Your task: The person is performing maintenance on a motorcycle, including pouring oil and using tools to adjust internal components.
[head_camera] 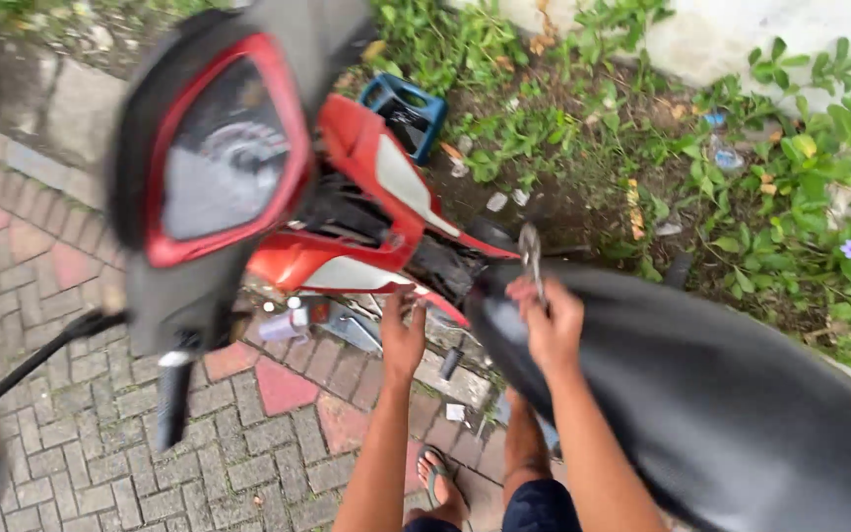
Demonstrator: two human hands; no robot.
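At frame centre, the right hand (552, 325) grips a metal tool (531, 254) at the seat's (721, 394) front edge while the left hand (403, 335), fingers loose, touches the red fairing (366, 212), so the fastener work underway there needs steady, aligned turning.

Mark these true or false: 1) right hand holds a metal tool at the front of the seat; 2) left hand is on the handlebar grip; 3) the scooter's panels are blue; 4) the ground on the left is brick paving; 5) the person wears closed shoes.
1) True: the right hand holds a slim metal tool at the front edge of the black seat.
2) False: the left hand reaches toward the red scooter body, away from the handlebar grip.
3) False: the panels are red and white.
4) True: brick paving covers the ground there.
5) False: the foot wears an open sandal.
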